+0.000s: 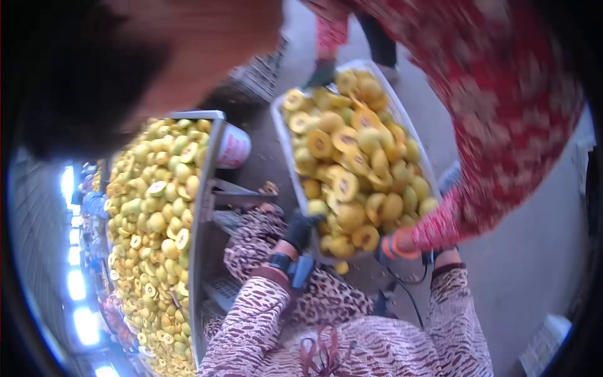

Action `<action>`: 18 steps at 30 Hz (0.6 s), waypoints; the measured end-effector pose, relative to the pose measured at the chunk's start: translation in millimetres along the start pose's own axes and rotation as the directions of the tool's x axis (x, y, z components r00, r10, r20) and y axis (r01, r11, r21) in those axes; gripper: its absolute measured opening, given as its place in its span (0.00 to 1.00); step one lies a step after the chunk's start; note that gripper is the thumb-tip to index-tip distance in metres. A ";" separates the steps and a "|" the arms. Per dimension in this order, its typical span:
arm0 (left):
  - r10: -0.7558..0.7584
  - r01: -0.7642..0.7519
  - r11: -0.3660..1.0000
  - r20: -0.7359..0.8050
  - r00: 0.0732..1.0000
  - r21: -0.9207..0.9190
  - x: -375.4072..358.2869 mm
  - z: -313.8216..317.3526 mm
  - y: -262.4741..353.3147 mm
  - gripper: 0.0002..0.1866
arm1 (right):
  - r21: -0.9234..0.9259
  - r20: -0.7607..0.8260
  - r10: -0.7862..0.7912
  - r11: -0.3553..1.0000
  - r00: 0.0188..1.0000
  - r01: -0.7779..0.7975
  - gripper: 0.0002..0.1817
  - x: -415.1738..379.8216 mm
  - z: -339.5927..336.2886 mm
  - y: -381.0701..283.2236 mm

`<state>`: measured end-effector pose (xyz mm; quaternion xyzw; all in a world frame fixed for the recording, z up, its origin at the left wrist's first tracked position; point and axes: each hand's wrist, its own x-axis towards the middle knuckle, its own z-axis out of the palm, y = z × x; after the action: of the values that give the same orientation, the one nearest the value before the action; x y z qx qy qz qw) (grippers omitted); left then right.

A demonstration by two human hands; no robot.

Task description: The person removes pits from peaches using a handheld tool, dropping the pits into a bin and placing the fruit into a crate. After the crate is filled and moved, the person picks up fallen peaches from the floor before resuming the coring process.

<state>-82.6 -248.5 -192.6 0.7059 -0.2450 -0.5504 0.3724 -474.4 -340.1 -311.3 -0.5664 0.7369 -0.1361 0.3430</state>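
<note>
A white crate point(287, 151) heaped with yellow fruit point(350, 215), many pieces cut in half, is in front of me, slightly tilted. My left hand point(303, 230), in a dark glove, closes on the crate's near left corner. At the near right corner, my right hand point(442, 252) is mostly hidden behind a co-worker's arm in a red floral sleeve point(496, 144). That co-worker's gloved hand point(391, 246) is at the same corner, and another dark-gloved hand point(321, 74) touches the crate's far end.
A long metal-edged table point(204, 188) piled with yellow fruit stands at the left. Beyond its edge is a white bucket point(235, 147) with red print. A grey crate point(260, 72) lies farther back. A co-worker's head and arm fill the top left. Another crate point(545, 344) is at the lower right.
</note>
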 end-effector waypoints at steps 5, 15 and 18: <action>0.211 -0.191 0.944 -0.047 0.976 0.268 23.7 -8.2 -58.3 0.25 | -0.117 -0.017 0.048 0.992 0.999 -0.050 0.28 6.1 31.2 -6.4; 0.268 -0.237 0.951 -0.148 0.952 0.199 -9.7 53.8 21.9 0.27 | 0.388 -0.221 0.119 0.921 0.968 -0.024 0.29 -1.0 -47.6 19.6; 0.360 -0.355 0.933 -0.194 0.913 0.063 -59.6 49.2 91.7 0.21 | 0.629 -0.320 0.081 0.763 0.944 0.147 0.30 -14.9 -118.3 -32.6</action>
<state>-140.2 -271.3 -90.0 0.7064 -0.3380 -0.3951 0.4802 -526.4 -359.0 -200.7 -0.3960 0.6809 -0.4795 0.3868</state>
